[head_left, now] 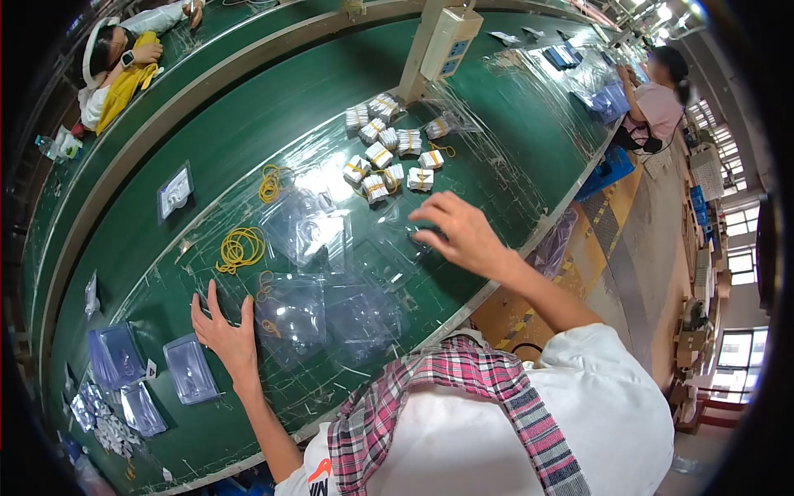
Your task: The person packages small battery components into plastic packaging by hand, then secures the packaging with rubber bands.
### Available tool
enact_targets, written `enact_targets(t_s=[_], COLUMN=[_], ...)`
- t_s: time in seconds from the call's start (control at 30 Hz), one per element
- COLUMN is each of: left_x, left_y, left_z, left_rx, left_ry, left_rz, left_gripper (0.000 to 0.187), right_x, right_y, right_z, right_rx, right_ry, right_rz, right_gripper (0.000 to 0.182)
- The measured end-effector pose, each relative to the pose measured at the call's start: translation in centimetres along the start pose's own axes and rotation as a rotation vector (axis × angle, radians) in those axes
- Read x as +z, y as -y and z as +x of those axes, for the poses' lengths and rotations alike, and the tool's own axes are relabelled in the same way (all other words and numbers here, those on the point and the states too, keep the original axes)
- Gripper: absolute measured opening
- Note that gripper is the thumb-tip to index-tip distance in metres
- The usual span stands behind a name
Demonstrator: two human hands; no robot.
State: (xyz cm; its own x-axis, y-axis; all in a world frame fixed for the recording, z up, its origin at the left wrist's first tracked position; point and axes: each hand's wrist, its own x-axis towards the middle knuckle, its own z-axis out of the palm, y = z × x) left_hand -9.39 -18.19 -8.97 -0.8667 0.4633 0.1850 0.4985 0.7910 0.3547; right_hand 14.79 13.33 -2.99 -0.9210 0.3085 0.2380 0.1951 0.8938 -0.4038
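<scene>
Left hand (227, 337) spread, beside clear plastic sleeves (296, 312). Right hand (465, 238) half-curled below banded white bundles (420, 178); can't tell if it's pinching anything. Best handled by one edge, clear of yellow bands (241, 250).

Green worktable (517, 157), worn clear film over part of it. Near the post: cluster of small white bundles (382, 155), yellow bands around them. Two loose heaps of yellow rubber bands (241, 250) left of that. Clear plastic covers (294, 310) spread mid-table, glare heavy, possibly overlapping. Toward the left end: more clear packs (190, 369), shiny pile (89, 405), small white pieces (116, 436).
</scene>
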Motion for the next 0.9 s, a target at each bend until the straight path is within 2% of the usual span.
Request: enact_targets(t_s=[0.07, 0.2, 0.3, 0.43, 0.47, 0.6, 0.67, 0.73, 0.8, 0.87, 0.9], left_x=[-0.1, -2.9, -4.5, -2.0, -2.0, -7.7, -11.6, -16.0, -20.1, -24.8, -28.6], left_y=[-0.4, -3.3, -4.8, -2.6, -2.8, -8.3, -11.8, -15.8, -18.2, -15.6, -14.4], left_z=[0.0, -0.1, 0.0, -0.2, -0.7, -1.7, -2.5, -3.9, -5.5, -8.0, -10.9], left_rx=[-0.001, 0.031, 0.036, -0.009, -0.003, 0.113, 0.124, 0.369, 0.784, 0.681, 0.428], left_ry=[-0.024, -0.196, -0.167, 0.001, -0.03, -0.079, -0.03, -0.126, -0.164, 0.141, 0.367], left_rz=[0.005, -0.102, -0.041, 0.094, 0.059, -0.494, -0.884, -0.982, -0.913, -0.784, -0.736], left_gripper=[0.063, 0.059, 0.058, 0.054, 0.048, 0.037, 0.035, 0.027, 0.026, 0.024, 0.033], right_x=[0.9, 1.9, 1.1, 0.5, 0.3, -0.2, -0.4, -0.4, 0.0, 1.1, 1.8], right_y=[0.2, 0.1, 0.0, -0.1, 0.1, 0.3, 0.8, 1.2, 1.3, 0.8, 0.5], right_z=[-2.4, -4.4, -4.9, -5.6, -5.8, -7.2, -7.7, -7.8, -8.0, -8.6, -8.9], right_rx=[0.051, 0.105, 0.156, 0.131, 0.123, 0.117, 0.12, 0.107, 0.087, 0.097, 0.108], right_ry=[0.02, -0.03, -0.024, -0.131, -0.172, -0.276, -0.297, -0.319, -0.34, -0.337, -0.345], right_rz=[-0.014, 0.003, -0.002, 0.027, 0.033, 0.041, 0.055, 0.061, 0.061, 0.065, 0.069], right_gripper=[0.026, 0.031, 0.029, 0.026, 0.026, 0.028, 0.029, 0.029, 0.029, 0.029, 0.029])
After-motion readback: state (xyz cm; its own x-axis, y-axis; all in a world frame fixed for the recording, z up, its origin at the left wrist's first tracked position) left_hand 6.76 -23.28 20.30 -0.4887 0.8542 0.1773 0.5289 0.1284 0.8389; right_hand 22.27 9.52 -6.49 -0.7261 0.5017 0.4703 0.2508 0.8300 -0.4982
